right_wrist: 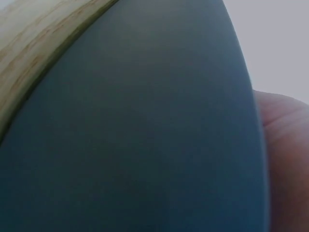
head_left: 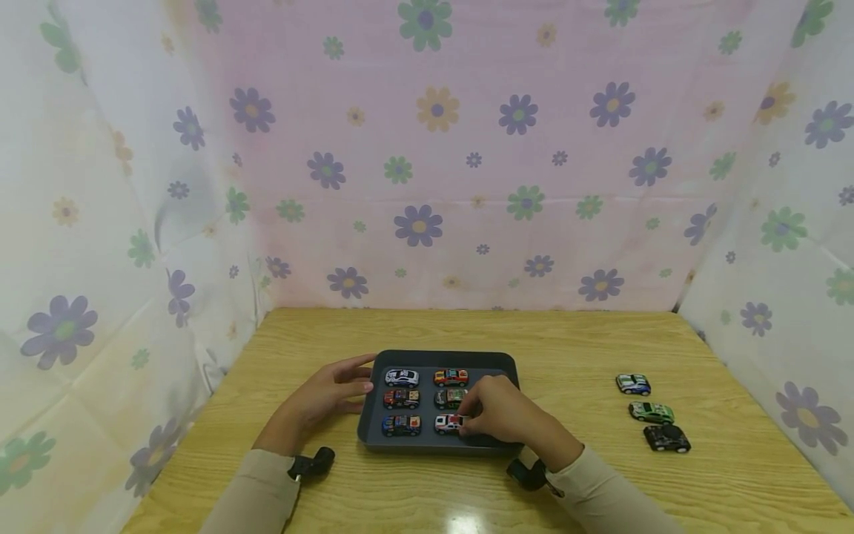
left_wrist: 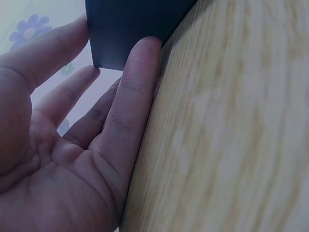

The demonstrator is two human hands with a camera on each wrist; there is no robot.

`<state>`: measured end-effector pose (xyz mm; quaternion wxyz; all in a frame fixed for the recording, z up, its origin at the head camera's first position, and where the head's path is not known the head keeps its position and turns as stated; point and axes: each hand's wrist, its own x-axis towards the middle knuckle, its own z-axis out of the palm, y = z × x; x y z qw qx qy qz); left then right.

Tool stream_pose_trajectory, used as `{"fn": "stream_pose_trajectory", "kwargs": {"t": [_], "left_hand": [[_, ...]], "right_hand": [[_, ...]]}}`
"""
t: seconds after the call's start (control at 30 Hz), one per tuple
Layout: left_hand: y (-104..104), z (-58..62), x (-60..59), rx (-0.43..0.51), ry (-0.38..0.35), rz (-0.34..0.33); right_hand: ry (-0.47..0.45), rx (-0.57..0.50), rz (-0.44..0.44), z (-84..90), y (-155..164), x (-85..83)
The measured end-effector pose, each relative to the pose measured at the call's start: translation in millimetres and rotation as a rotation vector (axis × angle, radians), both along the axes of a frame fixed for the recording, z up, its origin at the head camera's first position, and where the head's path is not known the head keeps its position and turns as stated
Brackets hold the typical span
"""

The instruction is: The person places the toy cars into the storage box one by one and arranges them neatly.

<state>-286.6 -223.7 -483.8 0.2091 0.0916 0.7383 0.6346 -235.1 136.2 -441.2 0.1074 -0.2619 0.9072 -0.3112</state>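
Observation:
A dark grey tray (head_left: pixel 440 449) holds several toy cars in two columns. My right hand (head_left: pixel 510 411) reaches over its front right part and pinches the white and red toy car (head_left: pixel 448 424), front car of the right column. Behind that one sit a dark green toy car (head_left: pixel 447 399), partly covered by my fingers, and a red and yellow toy car (head_left: pixel 451 377). Down the left column stand a white toy car (head_left: pixel 402 378), a red and black one and a blue one. With extended fingers, my left hand (head_left: pixel 330 397) touches the tray's left wall (left_wrist: pixel 120 34).
On the right of the wooden table (head_left: pixel 567 341) stand a white, blue and green toy car (head_left: pixel 633 384), a green toy car (head_left: pixel 651 412) and a black toy car (head_left: pixel 667 438). Flowered cloth (head_left: pixel 460 245) encloses the table at the back and both sides.

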Motion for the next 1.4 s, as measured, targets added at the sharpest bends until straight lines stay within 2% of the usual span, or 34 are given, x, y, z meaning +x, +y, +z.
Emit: {"fn": "stream_pose_trajectory", "kwargs": {"t": [0.23, 0.5, 0.73, 1.1, 1.4], "left_hand": [[2.1, 0.0, -0.4, 0.017, -0.009, 0.003], [4.1, -2.3, -1.9, 0.010, -0.008, 0.007], [4.4, -1.6, -1.4, 0.001, -0.006, 0.009], [0.4, -1.5, -0.1, 0.006, 0.003, 0.000], [-1.7, -0.5, 1.8, 0.005, -0.004, 0.005]], "right_hand": [[0.017, -0.001, 0.000, 5.8, 5.7, 0.6], [0.054, -0.041, -0.007, 20.0, 29.2, -3.4], [0.112, -0.003, -0.107, 31.7, 60.8, -4.6], [0.216, 0.027, -0.255, 37.9, 122.4, -3.7], [0.284, 0.029, -0.306, 37.8, 161.0, -2.6]]}}
